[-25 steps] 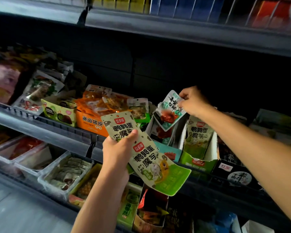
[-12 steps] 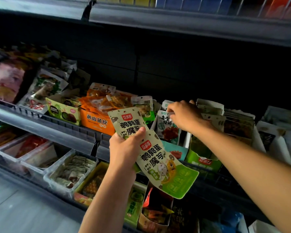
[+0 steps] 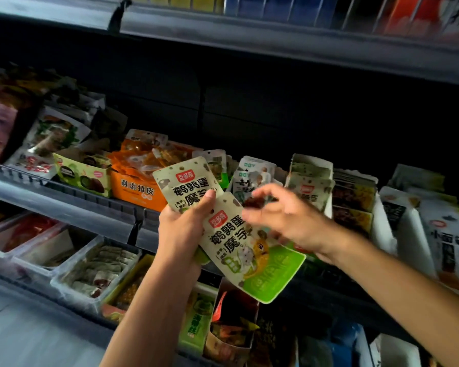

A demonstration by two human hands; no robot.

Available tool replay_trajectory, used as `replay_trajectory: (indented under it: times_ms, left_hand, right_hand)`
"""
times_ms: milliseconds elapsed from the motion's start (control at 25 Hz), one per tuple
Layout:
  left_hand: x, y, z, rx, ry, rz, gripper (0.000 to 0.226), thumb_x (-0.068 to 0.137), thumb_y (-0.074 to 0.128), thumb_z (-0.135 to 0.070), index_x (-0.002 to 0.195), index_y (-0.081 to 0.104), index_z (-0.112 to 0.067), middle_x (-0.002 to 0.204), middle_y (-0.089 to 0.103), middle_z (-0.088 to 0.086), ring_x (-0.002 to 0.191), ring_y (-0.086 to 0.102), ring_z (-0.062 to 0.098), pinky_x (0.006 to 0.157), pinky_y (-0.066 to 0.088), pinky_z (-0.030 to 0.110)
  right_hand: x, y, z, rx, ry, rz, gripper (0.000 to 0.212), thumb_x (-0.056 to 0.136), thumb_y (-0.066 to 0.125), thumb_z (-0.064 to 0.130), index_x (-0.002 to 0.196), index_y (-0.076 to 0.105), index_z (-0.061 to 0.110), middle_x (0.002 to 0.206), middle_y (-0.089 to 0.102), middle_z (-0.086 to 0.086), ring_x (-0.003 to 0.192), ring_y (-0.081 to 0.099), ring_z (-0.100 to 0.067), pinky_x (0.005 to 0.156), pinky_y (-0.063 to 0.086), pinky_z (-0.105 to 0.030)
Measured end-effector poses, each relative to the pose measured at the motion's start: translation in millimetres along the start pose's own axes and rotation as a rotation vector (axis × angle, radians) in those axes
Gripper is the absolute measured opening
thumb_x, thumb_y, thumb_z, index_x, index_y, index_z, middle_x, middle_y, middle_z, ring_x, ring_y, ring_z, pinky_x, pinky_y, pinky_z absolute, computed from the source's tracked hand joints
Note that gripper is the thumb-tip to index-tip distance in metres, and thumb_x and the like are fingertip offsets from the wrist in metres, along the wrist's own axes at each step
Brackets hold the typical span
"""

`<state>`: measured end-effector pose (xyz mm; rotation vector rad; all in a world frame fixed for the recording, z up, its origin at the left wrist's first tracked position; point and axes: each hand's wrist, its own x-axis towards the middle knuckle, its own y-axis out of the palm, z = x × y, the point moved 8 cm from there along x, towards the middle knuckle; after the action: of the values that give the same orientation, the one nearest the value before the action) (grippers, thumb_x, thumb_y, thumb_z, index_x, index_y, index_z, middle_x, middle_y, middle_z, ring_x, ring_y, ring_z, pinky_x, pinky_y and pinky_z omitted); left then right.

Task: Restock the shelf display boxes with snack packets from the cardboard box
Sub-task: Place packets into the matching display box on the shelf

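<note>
1. Left hand (image 3: 180, 231): grasping two green snack packets (image 3: 239, 245), fanned, in front of the shelf (image 3: 64, 205).
2. Right hand (image 3: 289, 218): blurred, fingers loosely spread, holding nothing, just beside the front packet.
3. Behind: display boxes (image 3: 137, 190) with packets standing upright.

Single head view, tilted, looking forward and down, close on shelf (image 3: 64, 205) front and both forearms

A shop is shown, since dark tiered shelves (image 3: 59, 205) are filled with open display boxes (image 3: 135, 188) of printed snack packets (image 3: 310, 181), clear trays (image 3: 96, 268) of packed food are lined below, and more boxed goods (image 3: 289, 9) are stacked above.
</note>
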<state>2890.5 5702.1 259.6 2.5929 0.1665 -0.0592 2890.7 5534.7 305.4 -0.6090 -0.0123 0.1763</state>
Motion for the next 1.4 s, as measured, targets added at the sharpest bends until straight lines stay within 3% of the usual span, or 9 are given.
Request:
replay_trajectory:
  times_ms: [120, 400, 560, 640, 800, 920, 1200, 1280, 1400]
  left_hand:
    - [-14, 26, 12, 0.002, -0.042, 0.09, 0.026, 0.09, 0.069, -0.024, 0.113, 0.066, -0.012, 0.098, 0.077, 0.012, 0.084, 0.075, 0.032, 0.071, 0.061, 0.053]
    - [-50, 82, 65, -0.006, -0.257, 0.195, 0.023, 0.095, 0.059, -0.025, 0.117, 0.065, -0.023, 0.094, 0.078, 0.009, 0.079, 0.076, 0.029, 0.066, 0.061, 0.046]
    - [-86, 131, 96, 0.065, -0.26, 0.415, 0.045, 0.086, 0.071, -0.03, 0.128, 0.058, -0.022, 0.113, 0.074, 0.008, 0.098, 0.073, 0.03, 0.087, 0.057, 0.054]
    - [-92, 140, 102, 0.143, -0.21, 0.478, 0.055, 0.078, 0.076, -0.011, 0.129, 0.058, -0.021, 0.113, 0.074, 0.008, 0.101, 0.072, 0.029, 0.09, 0.056, 0.052]
    - [-102, 151, 111, 0.365, -0.198, 0.65, 0.061, 0.082, 0.066, 0.013, 0.123, 0.06, -0.032, 0.111, 0.075, 0.003, 0.104, 0.071, 0.026, 0.091, 0.056, 0.046]
    - [-105, 155, 107, 0.418, -0.096, 0.776, 0.063, 0.085, 0.065, 0.013, 0.127, 0.056, -0.033, 0.114, 0.072, 0.005, 0.107, 0.068, 0.027, 0.09, 0.057, 0.044]
    - [-65, 141, 81, 0.484, 0.162, 0.544, 0.035, 0.093, 0.064, -0.01, 0.119, 0.058, -0.032, 0.109, 0.073, -0.005, 0.099, 0.07, 0.016, 0.074, 0.057, 0.028]
    - [-51, 132, 67, 0.868, 0.464, 0.385, 0.035, 0.096, 0.056, -0.044, 0.129, 0.052, -0.034, 0.119, 0.067, -0.009, 0.107, 0.064, 0.014, 0.083, 0.055, 0.035]
    - [-38, 120, 64, 1.232, 0.649, 0.177, 0.063, 0.099, 0.044, -0.049, 0.154, 0.027, -0.024, 0.152, 0.042, -0.003, 0.137, 0.038, 0.022, 0.109, 0.035, 0.041]
  right_hand:
    - [-52, 9, -34, 0.313, 0.178, 0.154, 0.055, 0.075, 0.079, 0.015, 0.125, 0.057, 0.013, 0.101, 0.075, -0.008, 0.091, 0.073, -0.021, 0.077, 0.058, -0.026]
    - [-105, -62, -88, 0.772, 0.109, -0.319, 0.046, 0.066, 0.077, 0.013, 0.11, 0.066, 0.006, 0.101, 0.076, -0.014, 0.092, 0.073, -0.028, 0.084, 0.059, -0.044]
    - [-131, -80, -101, 0.546, 0.125, -0.458, 0.043, 0.067, 0.08, 0.031, 0.098, 0.064, 0.006, 0.091, 0.076, -0.007, 0.084, 0.074, -0.021, 0.078, 0.061, -0.038]
    - [-139, -87, -105, 0.5, 0.147, -0.446, 0.045, 0.067, 0.082, 0.035, 0.1, 0.064, 0.011, 0.093, 0.077, -0.004, 0.085, 0.073, -0.017, 0.076, 0.06, -0.034]
    - [-143, -109, -115, 0.453, 0.22, -0.278, 0.084, 0.048, 0.09, 0.053, 0.121, 0.06, 0.023, 0.114, 0.072, 0.005, 0.111, 0.064, -0.016, 0.097, 0.047, -0.035]
    - [-145, -131, -111, 0.204, 0.282, -0.232, 0.093, 0.044, 0.089, 0.048, 0.127, 0.055, 0.024, 0.106, 0.072, 0.004, 0.089, 0.063, -0.012, 0.057, 0.044, -0.023]
    - [-95, -144, -87, 0.335, 0.107, -0.348, 0.08, 0.062, 0.081, 0.036, 0.129, 0.053, 0.003, 0.078, 0.07, -0.001, 0.041, 0.043, -0.005, 0.036, 0.036, -0.022]
    - [-69, -157, -78, 0.374, 0.019, -0.49, 0.07, 0.069, 0.082, 0.035, 0.127, 0.058, 0.004, 0.097, 0.071, -0.008, 0.042, 0.047, -0.004, 0.038, 0.044, -0.023]
    - [-30, -162, -69, 0.267, -0.05, -0.545, 0.033, 0.086, 0.075, 0.026, 0.114, 0.064, 0.011, 0.097, 0.07, -0.006, 0.051, 0.056, -0.006, 0.047, 0.054, -0.025]
